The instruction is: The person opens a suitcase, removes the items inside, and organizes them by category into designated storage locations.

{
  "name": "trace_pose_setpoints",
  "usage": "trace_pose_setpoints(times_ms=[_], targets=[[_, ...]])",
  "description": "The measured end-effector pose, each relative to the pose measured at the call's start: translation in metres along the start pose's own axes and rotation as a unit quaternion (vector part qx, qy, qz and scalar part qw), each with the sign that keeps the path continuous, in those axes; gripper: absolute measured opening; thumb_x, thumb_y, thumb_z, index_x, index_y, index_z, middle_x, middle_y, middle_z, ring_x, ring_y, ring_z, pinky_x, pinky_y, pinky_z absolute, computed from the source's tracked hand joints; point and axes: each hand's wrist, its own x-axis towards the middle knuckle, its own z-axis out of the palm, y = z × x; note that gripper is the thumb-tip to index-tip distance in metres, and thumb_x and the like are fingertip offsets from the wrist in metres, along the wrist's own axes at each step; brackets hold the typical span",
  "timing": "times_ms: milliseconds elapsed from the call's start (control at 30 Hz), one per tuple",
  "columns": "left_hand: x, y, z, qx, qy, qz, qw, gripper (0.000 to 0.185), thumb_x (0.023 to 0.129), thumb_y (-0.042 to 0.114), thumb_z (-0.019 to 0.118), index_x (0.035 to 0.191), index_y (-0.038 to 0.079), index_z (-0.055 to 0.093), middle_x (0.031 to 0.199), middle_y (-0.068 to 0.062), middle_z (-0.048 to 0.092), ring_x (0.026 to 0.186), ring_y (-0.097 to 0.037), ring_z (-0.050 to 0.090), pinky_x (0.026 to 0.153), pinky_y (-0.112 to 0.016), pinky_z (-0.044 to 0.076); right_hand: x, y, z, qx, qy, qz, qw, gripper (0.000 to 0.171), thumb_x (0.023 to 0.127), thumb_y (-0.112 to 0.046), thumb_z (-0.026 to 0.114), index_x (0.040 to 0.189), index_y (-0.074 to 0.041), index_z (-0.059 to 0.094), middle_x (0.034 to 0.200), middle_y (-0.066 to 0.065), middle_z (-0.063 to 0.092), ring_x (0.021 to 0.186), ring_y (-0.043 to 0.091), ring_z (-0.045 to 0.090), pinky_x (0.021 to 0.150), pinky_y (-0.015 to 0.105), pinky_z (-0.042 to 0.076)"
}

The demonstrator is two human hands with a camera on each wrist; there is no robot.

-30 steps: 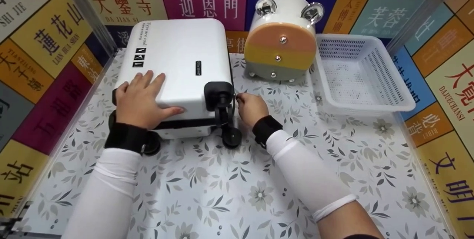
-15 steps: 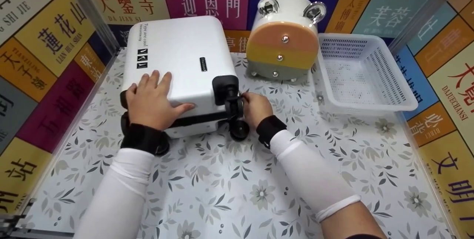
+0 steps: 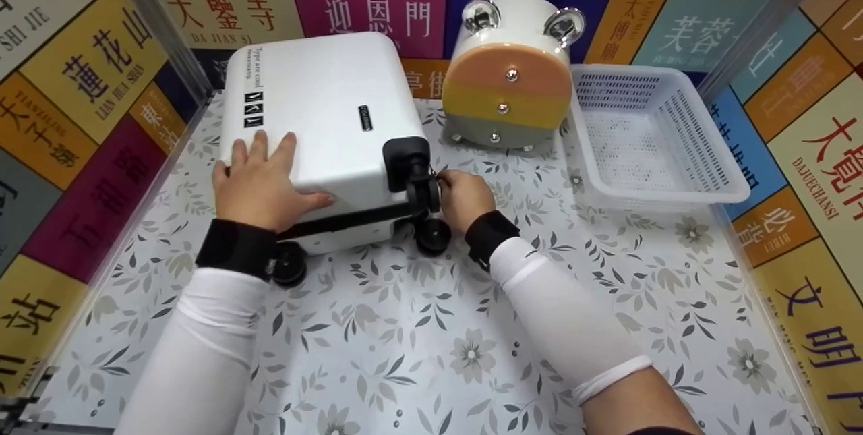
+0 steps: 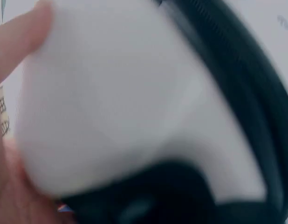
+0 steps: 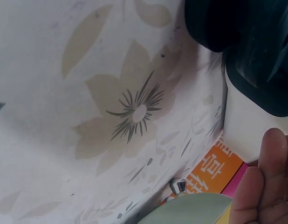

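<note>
White and hard-shelled, the small suitcase [image 3: 323,131] lies flat on the floral tabletop [image 3: 431,340] in the upper left of the head view, its black wheels pointing toward the bottom of the frame. The left hand [image 3: 259,182] rests flat on the near end of the shell, fingers straight and slightly spread, thumb stretched out along the edge toward the centre; the left wrist view shows only blurred white shell, dark trim and a fingertip [image 4: 23,32] against it. The right hand [image 3: 465,195] sits just right of the case's lower right corner, beside the black wheel bracket [image 3: 411,172], with its fingers curled in toward the side of the case; whether they pinch something there I cannot tell, since the knuckles hide the tips. In the right wrist view two of its fingers [image 5: 267,186] lie together at the lower right, near a black wheel [image 5: 218,23] at the top. Behind the case, at upper centre, stands a round white container [image 3: 509,71] with an orange, yellow and grey front and two shiny knobs on top. A white perforated plastic basket [image 3: 715,172] sits at the upper right, just beside that container. Colourful panels with Chinese characters [image 3: 87,84] wall in the table.
</note>
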Motion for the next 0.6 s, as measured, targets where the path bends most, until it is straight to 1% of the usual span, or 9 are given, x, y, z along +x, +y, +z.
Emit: trace_pose_setpoints(times_ms=[33,100,167,267,367,467,600], targets=[[0.000,-0.004,-0.001,-0.005,-0.003,-0.004,1.0000,0.130,0.072,0.083,0.075,0.171,0.023,0.015,0.175,-0.027,0.002,0.159,-0.057,0.000,0.118,-0.084,0.000,0.000,0.000,0.001,-0.001,0.001,0.000,1.000,0.028,0.106,-0.019,0.055,0.120,-0.010,0.078,0.116,0.010,0.080,0.109,0.035,0.076,0.096,0.049,0.059],[0.000,-0.011,-0.002,-0.013,-0.004,-0.006,0.9999,0.132,0.070,0.081,0.079,0.171,0.026,0.013,0.175,-0.026,-0.001,0.159,-0.058,-0.004,0.115,-0.087,0.002,0.000,-0.001,0.002,-0.001,0.005,-0.002,1.000,0.028,0.106,-0.018,0.055,0.119,-0.010,0.078,0.115,0.011,0.080,0.108,0.036,0.076,0.095,0.050,0.059],[0.000,-0.016,0.000,-0.013,0.005,-0.003,0.9999,0.133,0.070,0.078,0.082,0.171,0.027,0.013,0.176,-0.025,-0.001,0.159,-0.058,-0.003,0.112,-0.090,0.010,0.000,-0.001,0.002,0.001,0.007,-0.003,1.000,0.028,0.106,-0.018,0.055,0.118,-0.010,0.078,0.114,0.011,0.080,0.107,0.036,0.076,0.094,0.050,0.059],[-0.001,-0.020,0.005,0.000,0.030,0.007,0.9995,0.131,0.069,0.077,0.083,0.170,0.027,0.017,0.176,-0.024,0.007,0.158,-0.057,0.005,0.107,-0.089,0.025,0.000,-0.002,0.003,0.005,0.007,-0.006,1.000,0.027,0.106,-0.017,0.055,0.116,-0.009,0.078,0.113,0.011,0.080,0.106,0.037,0.076,0.093,0.050,0.059],[-0.001,-0.021,0.010,0.016,0.055,0.014,0.9982,0.130,0.068,0.083,0.079,0.170,0.026,0.021,0.175,-0.024,0.014,0.157,-0.057,0.013,0.104,-0.087,0.033,-0.001,-0.002,0.003,0.012,0.006,-0.004,1.000,0.027,0.105,-0.016,0.055,0.115,-0.009,0.078,0.112,0.011,0.080,0.106,0.036,0.076,0.094,0.049,0.059],[-0.002,-0.022,0.014,0.024,0.069,0.016,0.9972,0.131,0.068,0.088,0.074,0.169,0.023,0.023,0.175,-0.023,0.017,0.157,-0.056,0.016,0.105,-0.084,0.035,-0.002,-0.002,0.003,0.015,0.003,0.001,1.000,0.026,0.105,-0.017,0.056,0.114,-0.009,0.079,0.112,0.011,0.080,0.106,0.036,0.076,0.095,0.049,0.059],[-0.002,-0.022,0.016,0.027,0.073,0.015,0.9968,0.134,0.067,0.091,0.072,0.169,0.020,0.023,0.174,-0.024,0.019,0.157,-0.056,0.017,0.108,-0.082,0.034,-0.003,-0.001,0.003,0.016,0.005,-0.001,1.000,0.025,0.104,-0.017,0.057,0.113,-0.008,0.079,0.110,0.012,0.080,0.104,0.038,0.076,0.092,0.051,0.059]])
